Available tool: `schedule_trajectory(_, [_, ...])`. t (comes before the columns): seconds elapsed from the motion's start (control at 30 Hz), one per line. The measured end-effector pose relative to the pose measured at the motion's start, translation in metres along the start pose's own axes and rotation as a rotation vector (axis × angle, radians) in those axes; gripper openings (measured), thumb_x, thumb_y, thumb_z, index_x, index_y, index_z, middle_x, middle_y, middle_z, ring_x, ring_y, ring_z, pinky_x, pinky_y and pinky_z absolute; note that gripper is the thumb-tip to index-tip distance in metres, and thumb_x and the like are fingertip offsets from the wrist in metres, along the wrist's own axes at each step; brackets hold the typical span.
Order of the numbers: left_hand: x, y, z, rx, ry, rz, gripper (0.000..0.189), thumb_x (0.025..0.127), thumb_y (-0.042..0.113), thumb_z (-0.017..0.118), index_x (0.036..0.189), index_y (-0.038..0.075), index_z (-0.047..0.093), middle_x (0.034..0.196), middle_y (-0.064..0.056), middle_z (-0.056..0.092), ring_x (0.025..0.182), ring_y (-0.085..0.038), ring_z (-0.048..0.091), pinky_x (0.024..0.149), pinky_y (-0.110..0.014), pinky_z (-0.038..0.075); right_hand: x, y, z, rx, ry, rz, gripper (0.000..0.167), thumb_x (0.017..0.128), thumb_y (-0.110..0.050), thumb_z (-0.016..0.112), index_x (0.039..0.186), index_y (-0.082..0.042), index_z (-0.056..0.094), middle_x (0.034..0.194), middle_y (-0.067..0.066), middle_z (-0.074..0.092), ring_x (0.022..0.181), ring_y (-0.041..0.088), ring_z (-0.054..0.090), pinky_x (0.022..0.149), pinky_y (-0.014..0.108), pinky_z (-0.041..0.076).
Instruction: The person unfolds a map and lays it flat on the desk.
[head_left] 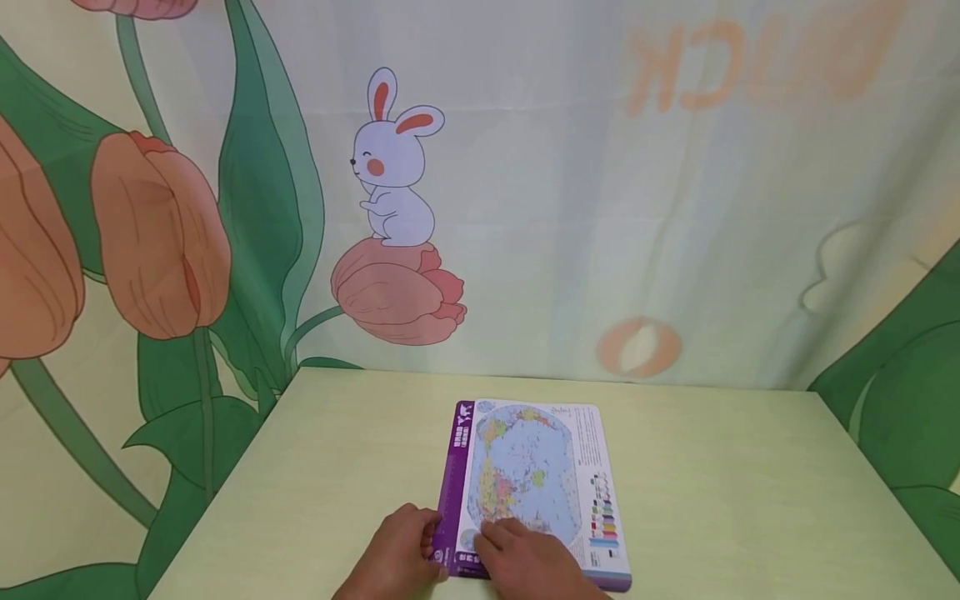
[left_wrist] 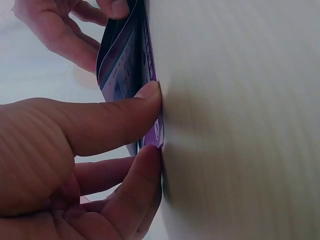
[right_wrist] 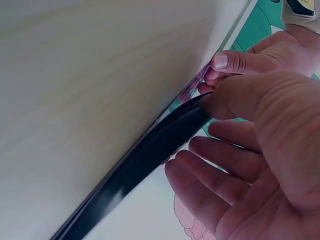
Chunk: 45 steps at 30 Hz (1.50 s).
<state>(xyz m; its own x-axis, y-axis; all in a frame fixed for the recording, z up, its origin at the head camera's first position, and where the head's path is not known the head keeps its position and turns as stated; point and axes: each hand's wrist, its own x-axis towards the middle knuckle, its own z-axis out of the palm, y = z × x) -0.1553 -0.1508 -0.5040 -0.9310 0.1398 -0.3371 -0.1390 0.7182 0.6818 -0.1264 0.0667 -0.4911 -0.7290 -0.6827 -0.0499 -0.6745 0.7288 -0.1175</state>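
Observation:
A world map sheet (head_left: 528, 458) with a purple border lies on the table, its printed side up. At its near left corner, my left hand (head_left: 397, 546) pinches the purple edge between thumb and fingers. My right hand (head_left: 528, 562) holds the near edge, a little right of that corner. In the left wrist view, the upper layer (left_wrist: 117, 75) bows up from the purple lower layer (left_wrist: 154, 131), with a gap between them. The dark edge (right_wrist: 145, 145) curves up to my right thumb in the right wrist view. How many layers each hand holds is unclear.
The pale wood-grain table (head_left: 735, 483) spreads out around the map on both sides. Behind it hangs a cloth backdrop (head_left: 540, 208) printed with tulips and a white rabbit.

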Motion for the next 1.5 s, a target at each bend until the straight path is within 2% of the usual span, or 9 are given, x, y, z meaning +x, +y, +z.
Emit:
schedule_trajectory(0.2, [0.0,0.003,0.001,0.026,0.003,-0.006,0.065,0.079,0.001,0.09,0.137,-0.008,0.062,0.099,-0.005,0.057,0.091,-0.02,0.057,0.087,-0.04,0.059,-0.006,0.005,-0.002,-0.024,-0.016,0.025,0.086,0.092,-0.087,0.046,0.137,-0.016,0.063,0.141,-0.001,0.065,0.132,0.019,0.061,0.102,0.035,0.059])
schedule_trajectory(0.43, [0.0,0.001,0.003,0.067,0.013,0.014,0.062,0.076,0.001,0.092,0.131,-0.008,0.065,0.099,-0.006,0.057,0.092,-0.021,0.055,0.089,-0.042,0.057,-0.019,0.019,0.004,-0.05,-0.002,0.054,0.081,0.091,-0.082,0.056,0.136,-0.014,0.064,0.14,0.0,0.066,0.13,0.02,0.062,0.098,0.033,0.06])
schedule_trajectory(0.67, [-0.003,0.001,0.004,0.08,0.027,0.01,0.06,0.075,0.001,0.092,0.129,-0.006,0.066,0.099,-0.005,0.057,0.093,-0.021,0.054,0.089,-0.042,0.055,-0.029,0.025,0.005,-0.086,0.044,0.051,0.061,0.097,-0.059,0.066,0.135,-0.012,0.067,0.14,0.004,0.068,0.127,0.022,0.065,0.097,0.033,0.061])
schedule_trajectory(0.93, [0.0,0.003,0.004,0.067,0.026,-0.033,0.061,0.076,0.001,0.092,0.13,-0.005,0.066,0.1,-0.005,0.057,0.094,-0.022,0.055,0.094,-0.046,0.057,-0.037,0.031,0.006,-0.09,0.076,0.072,0.049,0.095,-0.047,0.073,0.129,-0.011,0.068,0.138,0.006,0.068,0.126,0.023,0.065,0.093,0.033,0.062])
schedule_trajectory(1.03, [0.0,0.004,0.004,0.057,0.022,-0.051,0.061,0.076,0.001,0.092,0.13,-0.005,0.066,0.1,-0.005,0.057,0.094,-0.022,0.056,0.093,-0.045,0.058,-0.04,0.034,0.008,-0.107,0.108,0.071,0.038,0.095,-0.032,0.074,0.126,-0.011,0.069,0.135,0.007,0.07,0.123,0.024,0.066,0.093,0.034,0.062])
schedule_trajectory(1.2, [0.002,0.004,0.004,0.07,0.012,-0.031,0.058,0.076,0.002,0.093,0.128,-0.006,0.068,0.097,-0.005,0.058,0.091,-0.022,0.056,0.09,-0.043,0.057,-0.045,0.04,0.009,-0.076,0.13,0.086,0.035,0.091,-0.024,0.077,0.123,-0.012,0.07,0.134,0.009,0.071,0.122,0.026,0.068,0.092,0.036,0.062])
schedule_trajectory(1.37, [0.003,0.004,0.003,0.051,0.0,-0.031,0.057,0.076,0.001,0.092,0.127,-0.007,0.068,0.097,-0.006,0.058,0.091,-0.022,0.056,0.091,-0.045,0.057,-0.048,0.045,0.009,-0.042,0.138,0.107,0.04,0.086,-0.013,0.078,0.125,-0.012,0.072,0.133,0.009,0.072,0.122,0.027,0.069,0.096,0.038,0.061])
schedule_trajectory(1.5, [0.003,0.005,0.003,0.048,-0.004,-0.011,0.057,0.076,-0.001,0.092,0.126,-0.008,0.068,0.098,-0.006,0.059,0.091,-0.022,0.057,0.092,-0.046,0.058,-0.051,0.046,0.006,-0.008,0.133,0.12,0.042,0.085,-0.014,0.079,0.127,-0.012,0.073,0.134,0.008,0.073,0.123,0.028,0.07,0.098,0.039,0.061])
